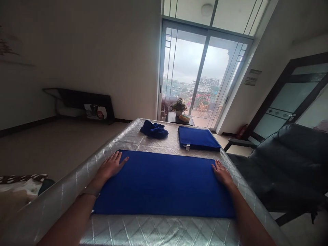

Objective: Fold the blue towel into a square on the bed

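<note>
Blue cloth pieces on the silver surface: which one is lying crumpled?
It is the bunched cloth at the far end of the surface, left of the folded cloth; that one and the large cloth nearest the camera lie flat.

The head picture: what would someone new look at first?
Probably the big blue cloth, spread flat on the silvery cover, with the left hand and right hand at its far corners. Behind it lie a crumpled blue cloth, left, and a folded blue cloth, right. Beyond them, the bright glass door stands out.

No readable text — or numbers.
</note>
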The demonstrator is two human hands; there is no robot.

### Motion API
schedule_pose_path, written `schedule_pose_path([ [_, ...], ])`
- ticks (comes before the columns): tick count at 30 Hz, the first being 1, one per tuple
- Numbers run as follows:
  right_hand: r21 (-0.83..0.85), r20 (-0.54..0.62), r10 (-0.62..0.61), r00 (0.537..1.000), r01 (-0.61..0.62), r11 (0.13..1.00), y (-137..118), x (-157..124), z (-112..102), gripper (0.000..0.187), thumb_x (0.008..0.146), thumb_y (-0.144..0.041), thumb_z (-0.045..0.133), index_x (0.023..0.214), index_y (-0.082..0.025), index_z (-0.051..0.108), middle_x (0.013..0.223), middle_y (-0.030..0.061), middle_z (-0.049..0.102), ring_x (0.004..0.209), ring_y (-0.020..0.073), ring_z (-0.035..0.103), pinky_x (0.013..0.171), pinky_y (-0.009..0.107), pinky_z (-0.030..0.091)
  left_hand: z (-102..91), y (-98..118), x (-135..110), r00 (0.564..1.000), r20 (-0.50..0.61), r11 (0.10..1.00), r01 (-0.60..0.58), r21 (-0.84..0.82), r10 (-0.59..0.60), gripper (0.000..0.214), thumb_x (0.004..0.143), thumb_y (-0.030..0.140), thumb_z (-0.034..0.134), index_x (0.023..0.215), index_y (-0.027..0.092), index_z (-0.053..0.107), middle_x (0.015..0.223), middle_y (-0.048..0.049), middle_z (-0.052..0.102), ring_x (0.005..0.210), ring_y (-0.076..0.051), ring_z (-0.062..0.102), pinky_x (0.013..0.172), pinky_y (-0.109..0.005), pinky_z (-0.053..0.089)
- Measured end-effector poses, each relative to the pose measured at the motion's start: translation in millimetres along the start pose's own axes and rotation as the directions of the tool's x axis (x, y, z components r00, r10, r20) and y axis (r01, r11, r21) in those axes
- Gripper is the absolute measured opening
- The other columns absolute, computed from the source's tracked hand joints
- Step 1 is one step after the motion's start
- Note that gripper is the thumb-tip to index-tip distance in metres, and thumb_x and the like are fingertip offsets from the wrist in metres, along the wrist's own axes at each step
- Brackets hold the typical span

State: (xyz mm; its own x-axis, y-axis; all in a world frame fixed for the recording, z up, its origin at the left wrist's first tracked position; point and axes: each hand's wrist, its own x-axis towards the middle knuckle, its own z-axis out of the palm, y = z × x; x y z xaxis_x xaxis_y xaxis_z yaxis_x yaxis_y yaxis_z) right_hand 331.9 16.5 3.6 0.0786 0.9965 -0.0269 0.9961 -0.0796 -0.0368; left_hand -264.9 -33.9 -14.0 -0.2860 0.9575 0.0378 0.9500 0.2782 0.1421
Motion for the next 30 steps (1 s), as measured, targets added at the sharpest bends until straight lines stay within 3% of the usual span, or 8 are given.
schedule_pose_path([
  [6, 0.038, -0.029, 0.015, 0.999, -0.014, 0.999, -1.2, -1.2, 1.0, 0.070, 0.098, -0.048, 0.017, 0.153, -0.004, 0.020, 0.160, 0.0106, 0.020, 0.148, 0.0197, 0.014, 0.120, 0.036, 0.011, -6.3, 3.4, -2.7, 0.999, 0.039, 1.000, 0.010, 0.013, -0.011, 0.086, 0.093, 0.066, 0.015, 0.153, 0.005, 0.017, 0.162, -0.0145, 0.013, 0.149, -0.026, 0.014, 0.120, -0.044, 0.013],
  [12, 0.042, -0.044, 0.019, 0.999, -0.017, 0.999, -3.5, -1.2, 0.7, 0.069, 0.098, -0.047, 0.018, 0.152, -0.004, 0.021, 0.160, 0.0105, 0.021, 0.147, 0.0200, 0.016, 0.119, 0.036, 0.011, -22.6, 15.3, 3.6, 0.997, 0.076, 0.999, 0.008, 0.053, -0.012, 0.087, 0.094, 0.063, 0.017, 0.148, -0.004, 0.027, 0.156, -0.0265, 0.021, 0.146, -0.035, 0.020, 0.117, -0.053, 0.018],
  [16, 0.047, -0.055, 0.023, 0.998, -0.021, 0.999, -5.4, -4.4, -1.8, 0.069, 0.098, -0.046, 0.017, 0.152, -0.004, 0.022, 0.160, 0.0109, 0.021, 0.147, 0.0203, 0.016, 0.119, 0.037, 0.011, -20.5, 77.6, 3.1, 0.986, 0.038, 0.986, -0.163, 0.047, 0.161, 0.087, 0.094, 0.062, 0.011, 0.146, -0.004, 0.033, 0.157, -0.0263, 0.019, 0.147, -0.035, 0.018, 0.118, -0.052, 0.015],
  [19, 0.048, -0.056, 0.016, 0.998, -0.014, 0.999, -6.1, -6.0, -2.9, 0.069, 0.098, -0.046, 0.018, 0.152, -0.003, 0.022, 0.160, 0.0115, 0.022, 0.147, 0.0204, 0.017, 0.119, 0.036, 0.011, -4.8, 147.2, -5.0, 0.906, 0.052, 0.907, -0.421, -0.005, 0.421, 0.085, 0.094, 0.063, 0.006, 0.148, 0.005, 0.035, 0.158, -0.0175, 0.025, 0.148, -0.023, 0.018, 0.120, -0.037, 0.014],
  [21, 0.054, -0.053, 0.018, 0.998, -0.015, 0.998, -5.6, -5.9, -2.4, 0.069, 0.098, -0.046, 0.018, 0.152, -0.004, 0.022, 0.160, 0.0113, 0.022, 0.147, 0.0200, 0.016, 0.119, 0.036, 0.011, 8.8, 187.2, -11.8, 0.845, 0.053, 0.847, -0.530, -0.042, 0.532, 0.085, 0.092, 0.067, 0.005, 0.151, 0.012, 0.032, 0.159, -0.0126, 0.024, 0.149, -0.019, 0.015, 0.120, -0.035, 0.013],
  [24, 0.061, -0.045, 0.026, 0.999, -0.023, 0.998, -3.9, -3.8, -0.4, 0.068, 0.097, -0.046, 0.017, 0.153, -0.005, 0.022, 0.160, 0.0105, 0.021, 0.147, 0.0193, 0.016, 0.119, 0.036, 0.011, 26.1, 219.7, -18.5, 0.795, 0.059, 0.797, -0.597, -0.090, 0.603, 0.083, 0.091, 0.068, 0.003, 0.153, 0.018, 0.027, 0.160, -0.0097, 0.024, 0.148, -0.018, 0.016, 0.119, -0.036, 0.014],
  [27, 0.046, -0.038, 0.021, 0.999, -0.019, 0.999, -2.2, -1.5, 1.8, 0.069, 0.097, -0.047, 0.017, 0.153, -0.006, 0.021, 0.160, 0.0098, 0.020, 0.147, 0.0196, 0.016, 0.119, 0.036, 0.012, 34.3, 218.5, -19.9, 0.784, 0.056, 0.784, -0.609, -0.119, 0.618, 0.080, 0.092, 0.068, 0.004, 0.154, 0.021, 0.024, 0.160, -0.0081, 0.023, 0.148, -0.018, 0.015, 0.119, -0.038, 0.013],
  [30, 0.039, -0.041, 0.015, 0.999, -0.014, 0.999, -1.3, -0.9, 2.8, 0.070, 0.097, -0.047, 0.017, 0.153, -0.005, 0.020, 0.160, 0.0097, 0.019, 0.147, 0.0204, 0.015, 0.119, 0.037, 0.012, 32.3, 195.1, -16.0, 0.794, 0.059, 0.793, -0.594, -0.134, 0.605, 0.079, 0.092, 0.068, 0.006, 0.154, 0.021, 0.024, 0.160, -0.0068, 0.021, 0.149, -0.018, 0.014, 0.119, -0.038, 0.011],
])
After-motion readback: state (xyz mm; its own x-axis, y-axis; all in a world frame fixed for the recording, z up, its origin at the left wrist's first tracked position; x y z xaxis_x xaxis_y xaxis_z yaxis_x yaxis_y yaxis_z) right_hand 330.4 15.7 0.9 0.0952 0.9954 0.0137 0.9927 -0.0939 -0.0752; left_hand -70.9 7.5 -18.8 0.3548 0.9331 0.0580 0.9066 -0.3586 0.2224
